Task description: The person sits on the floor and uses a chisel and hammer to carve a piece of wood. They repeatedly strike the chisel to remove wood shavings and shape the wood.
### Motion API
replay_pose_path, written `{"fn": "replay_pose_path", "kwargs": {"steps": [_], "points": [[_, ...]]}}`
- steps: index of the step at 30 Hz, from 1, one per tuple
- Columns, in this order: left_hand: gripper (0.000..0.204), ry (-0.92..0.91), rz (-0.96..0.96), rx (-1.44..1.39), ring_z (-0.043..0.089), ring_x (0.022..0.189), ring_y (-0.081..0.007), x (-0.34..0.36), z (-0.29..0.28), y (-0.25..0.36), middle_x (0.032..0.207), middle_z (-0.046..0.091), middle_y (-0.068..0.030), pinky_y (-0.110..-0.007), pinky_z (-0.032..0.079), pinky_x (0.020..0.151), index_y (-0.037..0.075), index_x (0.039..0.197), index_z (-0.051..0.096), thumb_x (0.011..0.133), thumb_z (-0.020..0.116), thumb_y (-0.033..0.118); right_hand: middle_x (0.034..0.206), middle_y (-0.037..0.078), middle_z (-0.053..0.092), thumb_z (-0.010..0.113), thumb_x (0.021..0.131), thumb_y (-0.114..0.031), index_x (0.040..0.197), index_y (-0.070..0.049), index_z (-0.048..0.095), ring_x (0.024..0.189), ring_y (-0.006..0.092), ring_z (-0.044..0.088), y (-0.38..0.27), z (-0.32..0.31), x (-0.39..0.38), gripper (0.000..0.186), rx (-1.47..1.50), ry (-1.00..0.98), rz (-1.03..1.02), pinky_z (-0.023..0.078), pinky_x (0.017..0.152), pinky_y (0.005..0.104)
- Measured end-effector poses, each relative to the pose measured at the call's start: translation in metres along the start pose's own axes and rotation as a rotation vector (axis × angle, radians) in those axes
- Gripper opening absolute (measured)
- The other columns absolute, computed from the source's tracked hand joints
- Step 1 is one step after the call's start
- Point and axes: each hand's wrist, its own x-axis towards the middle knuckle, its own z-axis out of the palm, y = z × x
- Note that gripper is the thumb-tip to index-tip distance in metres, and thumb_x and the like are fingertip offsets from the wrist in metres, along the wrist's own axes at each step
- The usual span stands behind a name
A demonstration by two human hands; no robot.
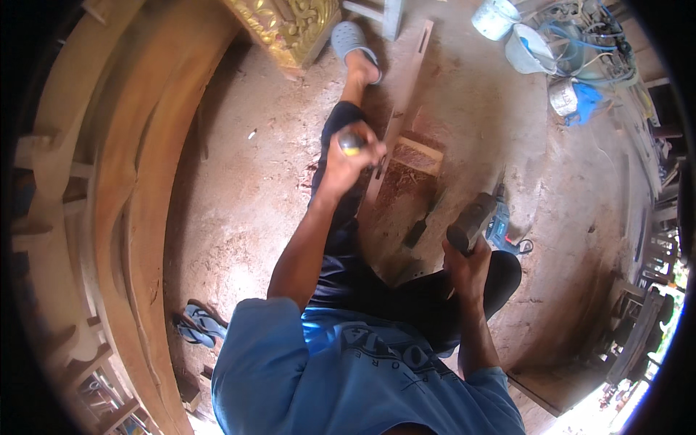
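Brown beam (411,90) by a leg on a dusty floor (239,225)

Big curved boards (148,145) make a wall along the left side, and a pair of flip-flops (203,320) lies near them. Bare floor spreads wide between the boards and the left leg (353,93). More bare floor is on the far right. Just past the right hand (467,261) lies a blue drill (499,221), so that side is tight.

The floor is grey-brown, hard and stained. Wood chips (406,177) lie beside the beam, near a short block (419,156). Pails (528,51) stand at the top right, and a gold carved piece (290,29) stands at the top left.

The beam is long and thin. It runs away from the person's lap, and its far end leans right. Slots show in it.

The left hand (353,154) grips a tool (351,142) upright over the beam's left edge. Its tip is hard to see. The right hand grips a dark mallet (470,221), well apart from the tool.
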Motion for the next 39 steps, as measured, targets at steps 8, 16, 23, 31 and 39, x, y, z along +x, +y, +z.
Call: {"fn": "replay_pose_path", "kwargs": {"steps": [8,16,23,31,39], "points": [[0.018,-0.043,-0.056,0.111,0.058,0.068,-0.0081,0.008,-0.020,-0.015,0.077,0.061,0.0001,-0.025,0.047,0.064,0.006,0.083,0.059,0.085,0.075,0.000,0.079,0.007,0.070,0.075,0.079,-0.005,0.100,0.004,0.068,0.066,0.0117,0.063,-0.002,0.014,-0.013,0.024,-0.051,-0.030,-0.063,0.051,0.060,0.0292],[0.017,-0.225,0.055,0.445,0.063,0.076,-0.0140,-0.014,0.005,-0.022,0.080,0.064,-0.0029,-0.031,0.050,0.071,0.005,0.081,0.062,0.083,0.079,0.009,0.077,0.006,0.070,0.079,0.080,-0.009,0.098,0.003,0.068,0.065,0.0106,0.062,-0.035,0.015,-0.012,0.024,-0.147,-0.051,-0.041,0.049,0.059,0.0281],[0.022,-0.376,0.417,0.633,0.062,0.078,-0.0288,-0.050,0.047,-0.039,0.081,0.063,-0.0091,-0.040,0.048,0.076,0.007,0.083,0.064,0.078,0.080,0.022,0.080,0.006,0.072,0.081,0.078,-0.008,0.094,0.001,0.069,0.070,0.0118,0.064,-0.062,0.024,-0.016,0.023,-0.083,-0.010,-0.178,0.051,0.066,0.0293],[0.015,-0.064,0.056,0.154,0.056,0.075,-0.0074,-0.029,-0.027,-0.033,0.082,0.062,0.0018,-0.026,0.049,0.072,0.006,0.082,0.061,0.087,0.073,-0.002,0.087,0.006,0.073,0.081,0.077,-0.016,0.096,0.001,0.068,0.078,0.0148,0.067,-0.089,0.019,-0.023,0.029,-0.170,-0.043,-0.234,0.053,0.073,0.0311],[0.018,-0.317,-0.269,0.202,0.059,0.079,-0.0071,-0.027,-0.029,-0.033,0.083,0.063,0.0012,-0.027,0.049,0.072,0.007,0.085,0.063,0.084,0.080,0.012,0.076,0.003,0.064,0.078,0.085,-0.014,0.089,-0.002,0.064,0.068,0.0104,0.062,-0.107,0.027,-0.025,0.018,-0.255,-0.005,-0.663,0.048,0.060,0.0264]]}}
